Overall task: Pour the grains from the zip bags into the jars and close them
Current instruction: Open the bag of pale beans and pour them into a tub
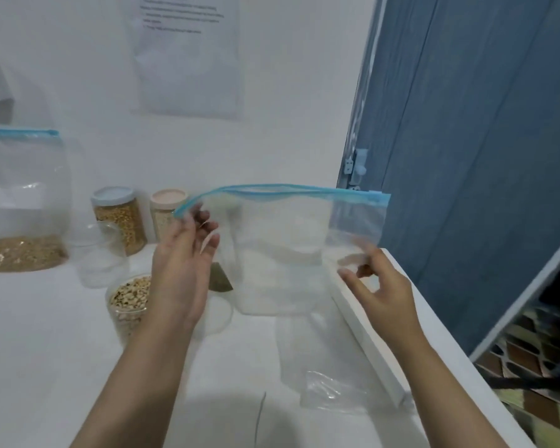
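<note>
left hand (pixel 183 253) pinches blue zip edge of empty clear plastic zip bag (pixel 282 247); right hand (pixel 380 286) pinches its lower right corner, bag held above white table (pixel 46 334).

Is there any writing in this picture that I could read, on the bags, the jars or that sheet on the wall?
Sheet on the wall: a few printed lines at its top, too blurred to read.
Zip bags, jars: no labels or words show.
So nothing here can be quoted.

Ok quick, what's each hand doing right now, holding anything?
Left hand: pinches the blue-zip end of the empty zip bag.
Right hand: pinches the same bag's lower corner.
</note>
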`<state>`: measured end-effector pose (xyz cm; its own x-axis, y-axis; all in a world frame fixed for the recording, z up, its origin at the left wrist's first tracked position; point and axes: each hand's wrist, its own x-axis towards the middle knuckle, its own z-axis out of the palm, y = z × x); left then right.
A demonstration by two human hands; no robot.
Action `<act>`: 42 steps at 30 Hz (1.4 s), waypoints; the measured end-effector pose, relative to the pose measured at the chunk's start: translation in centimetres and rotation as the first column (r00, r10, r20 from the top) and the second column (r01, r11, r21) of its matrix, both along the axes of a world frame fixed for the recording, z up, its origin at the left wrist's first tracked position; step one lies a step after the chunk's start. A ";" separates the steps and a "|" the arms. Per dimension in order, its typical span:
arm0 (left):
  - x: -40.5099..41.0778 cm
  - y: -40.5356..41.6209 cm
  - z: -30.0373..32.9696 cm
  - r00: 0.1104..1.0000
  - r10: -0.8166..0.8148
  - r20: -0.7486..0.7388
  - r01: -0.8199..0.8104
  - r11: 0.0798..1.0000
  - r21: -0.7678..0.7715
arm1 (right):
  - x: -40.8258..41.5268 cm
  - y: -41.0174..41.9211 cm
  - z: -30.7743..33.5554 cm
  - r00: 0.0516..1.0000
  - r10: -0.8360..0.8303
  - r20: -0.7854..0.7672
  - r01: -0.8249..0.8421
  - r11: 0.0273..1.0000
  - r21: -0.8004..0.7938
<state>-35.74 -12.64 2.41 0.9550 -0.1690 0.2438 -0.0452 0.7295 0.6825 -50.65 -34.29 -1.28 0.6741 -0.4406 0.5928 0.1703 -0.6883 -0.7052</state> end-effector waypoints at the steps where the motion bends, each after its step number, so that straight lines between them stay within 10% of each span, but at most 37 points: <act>1: -0.5 -0.4 0.4 0.993 0.115 0.038 -0.118 0.986 0.117 | 0.0 0.0 0.5 0.999 -0.024 0.035 0.024 1.000 0.008; 4: -0.7 -1.0 1.3 0.924 0.324 0.204 -0.377 0.866 0.329 | 0.3 -0.1 1.6 0.986 0.042 0.159 -0.083 0.961 0.264; 8: 0.5 -1.9 0.4 0.922 0.140 0.361 -0.310 0.825 0.473 | 1.5 -1.2 3.1 0.961 0.045 0.274 -0.188 0.831 0.523; 16: -1.0 -5.0 -6.6 0.942 -0.042 0.333 -0.214 0.690 0.691 | 4.9 -5.8 1.2 0.999 0.043 -0.017 -0.017 0.675 0.738; 20: -0.8 -4.2 -6.9 0.929 0.094 0.359 -0.342 0.589 0.732 | 4.4 -6.8 -1.7 0.861 0.003 -0.509 0.188 0.928 0.323; 24: -0.9 -3.7 -6.0 0.961 0.077 0.267 -0.259 0.595 0.761 | 2.1 -6.7 -5.4 0.599 -0.164 -0.784 0.236 0.972 -0.023; 33: -1.1 -4.1 -6.3 0.993 -0.034 0.116 -0.071 0.613 0.787 | 1.5 -7.3 -5.9 0.368 -0.135 -0.920 0.219 0.974 -0.056; 42: 0.0 -4.7 -5.1 0.997 -0.069 0.016 0.035 0.672 0.740 | 1.5 -9.8 -3.2 0.718 0.063 -0.693 0.287 0.880 0.377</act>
